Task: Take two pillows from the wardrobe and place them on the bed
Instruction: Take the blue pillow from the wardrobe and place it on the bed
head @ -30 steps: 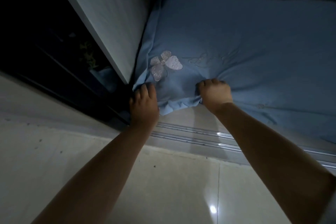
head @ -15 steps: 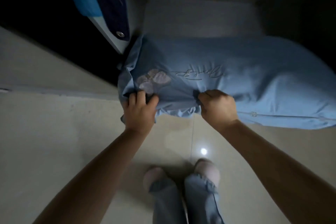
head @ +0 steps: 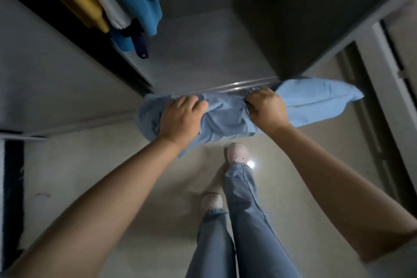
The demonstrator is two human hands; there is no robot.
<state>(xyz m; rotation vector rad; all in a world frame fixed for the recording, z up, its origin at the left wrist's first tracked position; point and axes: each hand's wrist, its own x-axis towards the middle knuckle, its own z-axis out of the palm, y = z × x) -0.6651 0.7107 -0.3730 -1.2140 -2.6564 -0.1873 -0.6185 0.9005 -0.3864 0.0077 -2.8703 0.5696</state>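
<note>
A light blue pillow (head: pixel 316 101) hangs in the air in front of the open wardrobe (head: pixel 214 52), clear of its grey floor. My left hand (head: pixel 180 117) grips the bunched fabric at the pillow's left end. My right hand (head: pixel 266 108) clutches the cloth near the middle, and the puffed right end sticks out past it. The wardrobe compartment behind the pillow shows a bare grey bottom. No second pillow and no bed are in sight.
Yellow, white and blue clothes (head: pixel 126 2) hang in the wardrobe's left section. The sliding-door track (head: pixel 237 87) runs along the wardrobe's front edge. My legs in jeans and pale slippers (head: pixel 237 153) stand on the glossy tiled floor. A door frame (head: pixel 388 97) rises at right.
The pillow has come out of the wardrobe and up off its floor, bunched between both hands. The view has tilted down, showing my legs and the bare compartment.
</note>
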